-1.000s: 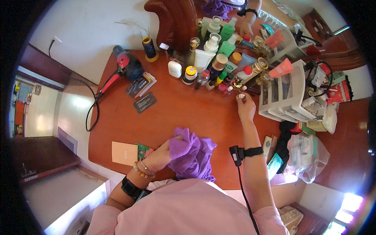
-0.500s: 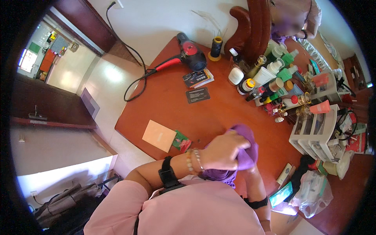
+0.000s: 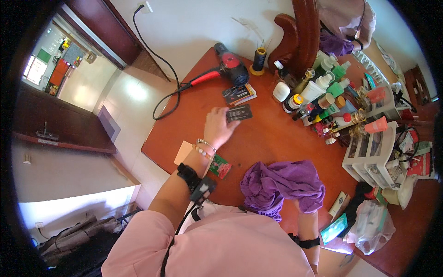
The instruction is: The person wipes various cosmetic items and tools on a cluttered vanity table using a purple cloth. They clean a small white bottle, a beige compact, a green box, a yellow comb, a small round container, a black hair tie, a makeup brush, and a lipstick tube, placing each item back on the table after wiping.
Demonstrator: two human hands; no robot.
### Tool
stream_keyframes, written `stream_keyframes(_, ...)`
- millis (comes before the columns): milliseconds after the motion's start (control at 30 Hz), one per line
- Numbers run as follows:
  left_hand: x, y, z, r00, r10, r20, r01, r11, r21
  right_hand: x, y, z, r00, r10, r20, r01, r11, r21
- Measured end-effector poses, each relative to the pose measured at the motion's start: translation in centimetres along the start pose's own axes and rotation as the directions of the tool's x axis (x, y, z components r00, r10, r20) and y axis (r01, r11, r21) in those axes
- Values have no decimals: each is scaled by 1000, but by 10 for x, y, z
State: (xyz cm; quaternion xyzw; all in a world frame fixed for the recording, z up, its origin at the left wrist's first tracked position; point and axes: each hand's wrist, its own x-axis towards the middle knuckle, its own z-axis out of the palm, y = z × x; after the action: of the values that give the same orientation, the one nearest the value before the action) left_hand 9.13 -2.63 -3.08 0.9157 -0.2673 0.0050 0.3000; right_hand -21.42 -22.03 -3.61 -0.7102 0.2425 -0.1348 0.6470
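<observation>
My left hand [image 3: 218, 125] is stretched forward over the table, fingers and thumb apart. Its fingertips are at the left edge of a black card [image 3: 240, 112] that lies flat; whether they touch it I cannot tell. A crumpled purple towel [image 3: 281, 184] lies bunched near the table's front edge, in front of my body. Folds of the towel drape over my right hand [image 3: 291, 206], so its fingers are hidden. Beneath my left wrist lie a peach-coloured booklet [image 3: 183, 151], partly covered, and a small green and red packet [image 3: 220, 166].
A red and black hair dryer [image 3: 233, 67] and a stack of cards [image 3: 240, 94] lie farther back. By them stands a thread spool [image 3: 259, 61]. Bottles and tubes crowd the far right, beside a white drawer unit [image 3: 369, 157]. A clear plastic bag [image 3: 371, 226] lies at the near right.
My left hand has let go of the purple towel and moved forward and left to the black card. The towel has dropped looser and spread over my right hand.
</observation>
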Motion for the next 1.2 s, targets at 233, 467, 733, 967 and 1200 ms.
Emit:
stream_keyframes(233, 6, -9, 24, 994, -106, -36, 109, 987, 121, -11, 13, -3, 985, -163, 61, 173, 930, -325)
stream_keyframes(467, 8, -28, 33, 980, -141, 143, 177, 945, -276, -10, 6, 7, 997, -49, 63, 63, 969, -239)
stream_keyframes(733, 56, -23, 23, 839, -479, 257, 480, 431, -764, -6, -6, 14, 996, 35, 79, -19, 981, -192)
stream_keyframes(967, 74, -30, 23, 799, -560, 221, 476, 362, -801, -4, 0, 10, 981, 60, 184, -31, 987, -158)
stream_keyframes(1200, 41, -51, -25, 874, -404, 270, 482, 650, -588, 8, -1, 12, 992, -2, 125, 34, 967, -251)
